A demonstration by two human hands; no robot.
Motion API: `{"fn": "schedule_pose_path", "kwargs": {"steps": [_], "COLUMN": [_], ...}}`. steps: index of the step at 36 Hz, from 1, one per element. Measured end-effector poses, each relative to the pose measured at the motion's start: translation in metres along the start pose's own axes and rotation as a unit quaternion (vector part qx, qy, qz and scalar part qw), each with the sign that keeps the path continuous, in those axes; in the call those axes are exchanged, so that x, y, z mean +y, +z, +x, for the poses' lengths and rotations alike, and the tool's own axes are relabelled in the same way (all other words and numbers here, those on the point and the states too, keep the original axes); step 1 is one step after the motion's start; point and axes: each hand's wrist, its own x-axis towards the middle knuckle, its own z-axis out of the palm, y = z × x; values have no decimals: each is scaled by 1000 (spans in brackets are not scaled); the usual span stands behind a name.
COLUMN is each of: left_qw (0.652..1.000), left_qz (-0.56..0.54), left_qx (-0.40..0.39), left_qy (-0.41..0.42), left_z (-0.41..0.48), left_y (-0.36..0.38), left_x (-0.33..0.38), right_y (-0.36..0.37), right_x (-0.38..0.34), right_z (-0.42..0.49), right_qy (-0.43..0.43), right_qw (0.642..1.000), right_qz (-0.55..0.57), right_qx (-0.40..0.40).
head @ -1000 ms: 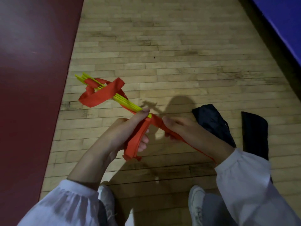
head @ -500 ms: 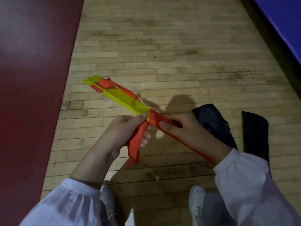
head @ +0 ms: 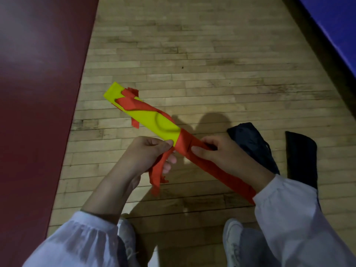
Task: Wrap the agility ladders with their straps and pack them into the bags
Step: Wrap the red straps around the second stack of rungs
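Observation:
A folded agility ladder [head: 152, 120], a stack of yellow flat rungs with red straps, is held in the air above the wooden floor, pointing up and to the left. My left hand [head: 148, 153] grips its near end, thumb on the yellow rung, with a loose red strap end [head: 159, 174] hanging below the fingers. My right hand [head: 217, 153] pinches the red strap [head: 217, 172] where it winds round the near end; the strap trails back under my right sleeve. Two black bags, one [head: 252, 145] crumpled and one [head: 300, 157] flat, lie on the floor to the right.
A dark red mat [head: 38, 93] covers the floor on the left. A blue padded wall [head: 335, 29] runs along the upper right. My two white shoes [head: 233, 239] stand on the floorboards below the hands.
The ladder has turned in my hands, so its flat yellow face now shows instead of the rung edges. The loose red loops at the far end now lie closer against the rungs.

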Motion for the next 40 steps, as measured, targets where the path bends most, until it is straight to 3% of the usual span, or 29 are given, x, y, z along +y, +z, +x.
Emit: {"fn": "schedule_pose_path", "kwargs": {"steps": [14, 23, 28, 31, 34, 36, 40], "left_qw": [998, 998, 998, 999, 1000, 1000, 1000], "left_qz": [5, -6, -8, -4, 1, 4, 2], "left_qx": [37, 46, 40, 24, 18, 16, 2], "left_qy": [-45, -49, -36, -28, -23, -23, -31], "left_z": [-2, -3, -3, -3, -4, -4, -5], "left_y": [3, 3, 4, 5, 5, 5, 6], "left_x": [8, 8, 9, 8, 7, 7, 7], "right_y": [3, 4, 0, -5, -6, -5, -4], "right_x": [-6, -5, -6, -7, -9, -12, -9], "right_z": [-1, -2, -3, -4, -7, -9, -6], "right_qy": [-63, -83, -76, -43, 11, 33, 28], "right_qw": [995, 993, 996, 997, 987, 978, 985], "right_qz": [-48, -56, -31, -12, 80, 145, 114], "right_qx": [67, 66, 19, -70, -137, -147, -127]}}
